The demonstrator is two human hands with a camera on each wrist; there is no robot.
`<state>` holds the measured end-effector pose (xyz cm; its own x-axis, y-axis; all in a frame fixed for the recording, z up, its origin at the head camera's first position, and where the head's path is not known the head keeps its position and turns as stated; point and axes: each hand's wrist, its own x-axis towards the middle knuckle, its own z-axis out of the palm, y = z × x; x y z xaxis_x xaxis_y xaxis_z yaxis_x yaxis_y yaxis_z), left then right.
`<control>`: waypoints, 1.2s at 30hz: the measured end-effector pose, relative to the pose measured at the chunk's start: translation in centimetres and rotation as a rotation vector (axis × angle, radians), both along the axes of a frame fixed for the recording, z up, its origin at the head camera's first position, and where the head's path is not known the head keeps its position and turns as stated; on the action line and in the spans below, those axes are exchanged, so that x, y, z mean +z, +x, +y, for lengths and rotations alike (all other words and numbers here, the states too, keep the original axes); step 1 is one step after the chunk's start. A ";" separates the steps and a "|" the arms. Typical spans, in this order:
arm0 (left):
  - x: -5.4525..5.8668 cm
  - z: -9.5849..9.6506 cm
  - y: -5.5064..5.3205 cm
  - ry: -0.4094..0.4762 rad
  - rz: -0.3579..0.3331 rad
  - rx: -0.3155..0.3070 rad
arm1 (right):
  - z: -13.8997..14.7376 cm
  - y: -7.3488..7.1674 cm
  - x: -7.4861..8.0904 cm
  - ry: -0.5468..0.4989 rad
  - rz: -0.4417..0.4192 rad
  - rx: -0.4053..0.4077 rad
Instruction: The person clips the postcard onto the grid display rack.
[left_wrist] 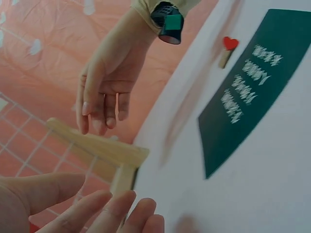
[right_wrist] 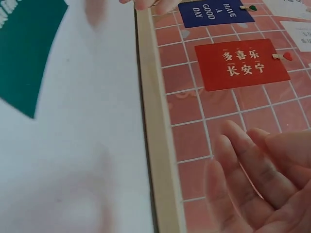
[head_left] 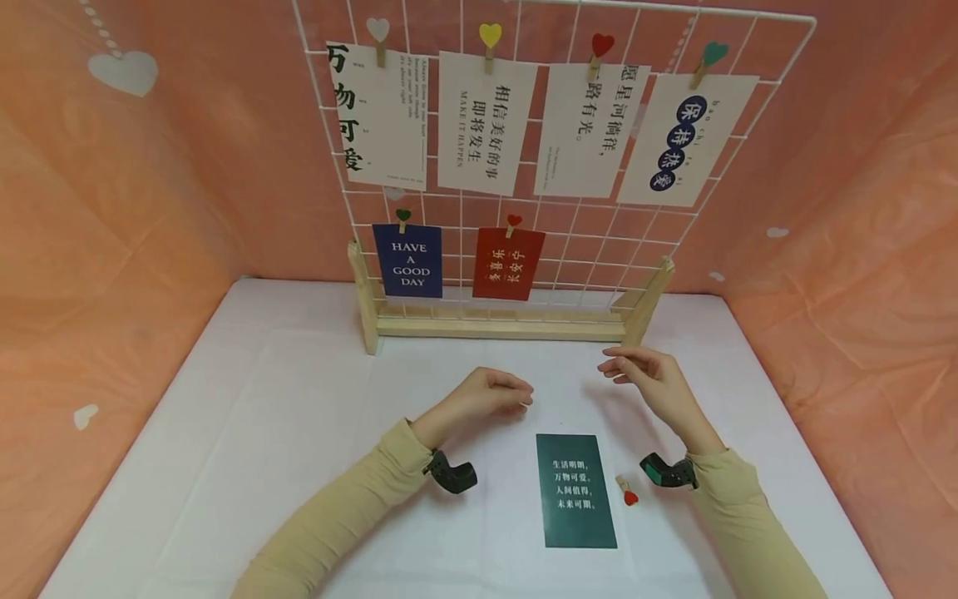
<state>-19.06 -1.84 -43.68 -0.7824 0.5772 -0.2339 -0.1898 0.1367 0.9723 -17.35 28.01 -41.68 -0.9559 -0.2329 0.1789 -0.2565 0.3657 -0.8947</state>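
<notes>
Both hands hover over the white table with nothing in them. My left hand (head_left: 494,395) is above the table's middle, its fingers loosely bent, as the left wrist view also shows. To the right, near the rack's right foot, my right hand (head_left: 644,374) hangs with relaxed fingers. Between and below the hands lies a dark green card (head_left: 576,491) with white writing. Just right of it rests a small wooden clothespin (head_left: 627,492) with a red heart. In the right wrist view, a red card (right_wrist: 242,64) hangs clipped to the grid beyond my right fingers.
A white wire grid rack (head_left: 576,249) on a wooden stand (head_left: 501,330) stands at the back. Several white cards hang along its top row by heart clothespins. A blue card (head_left: 408,260) hangs lower left. Orange cloth (head_left: 112,249) encloses the table.
</notes>
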 end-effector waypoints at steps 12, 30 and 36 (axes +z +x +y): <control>-2.1 1.3 1.1 -0.018 -0.079 -0.018 | 0.9 1.8 -1.3 0.006 -0.121 0.011; -2.5 1.5 2.0 0.001 -0.072 -0.015 | 1.8 4.1 -2.5 0.033 -0.202 -0.013; -2.8 1.7 1.8 -0.032 -0.083 0.006 | 2.4 4.8 -2.7 0.027 -0.179 -0.021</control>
<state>-17.28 -0.15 -46.45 -0.7631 0.5636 -0.3164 -0.2707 0.1658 0.9483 -12.54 30.42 -44.38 -0.9767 -0.2147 -0.0003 -0.0863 0.3943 -0.9149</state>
